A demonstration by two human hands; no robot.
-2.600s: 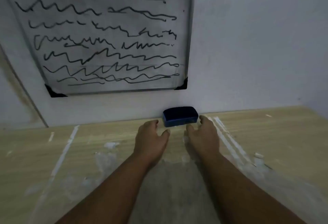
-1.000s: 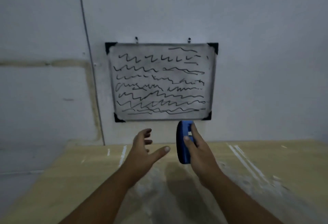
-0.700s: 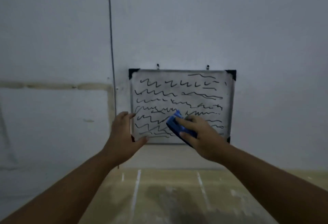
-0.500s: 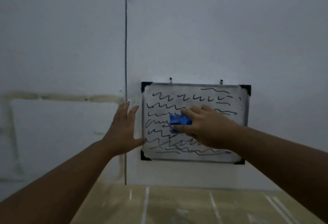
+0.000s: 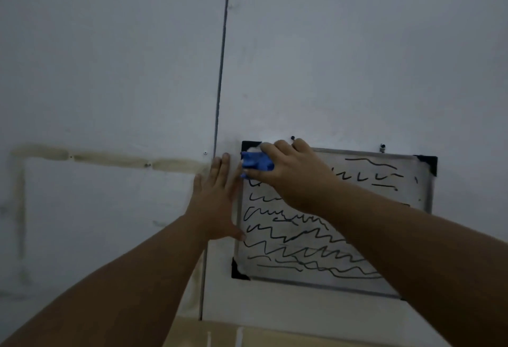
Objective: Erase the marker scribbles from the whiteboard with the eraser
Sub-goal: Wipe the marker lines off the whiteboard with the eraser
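Observation:
A small whiteboard (image 5: 384,225) with black corner caps hangs on the wall, covered in rows of black wavy marker scribbles (image 5: 297,247). My right hand (image 5: 294,173) grips the blue eraser (image 5: 255,162) and presses it against the board's top left corner. The eraser is partly hidden under my fingers. My left hand (image 5: 217,201) lies flat with fingers spread on the wall, along the board's left edge, its thumb reaching onto the frame. My right forearm hides part of the board's middle and lower right.
A vertical dark seam (image 5: 221,71) runs down the wall just left of the board. A yellowish stained strip (image 5: 110,158) crosses the wall at left. A wooden tabletop (image 5: 247,337) shows at the bottom edge. Two hooks (image 5: 382,147) hold the board.
My right hand has carried the eraser from the board's middle up to its top left corner. My left hand stays flat by the board's left edge. The view has tilted upward.

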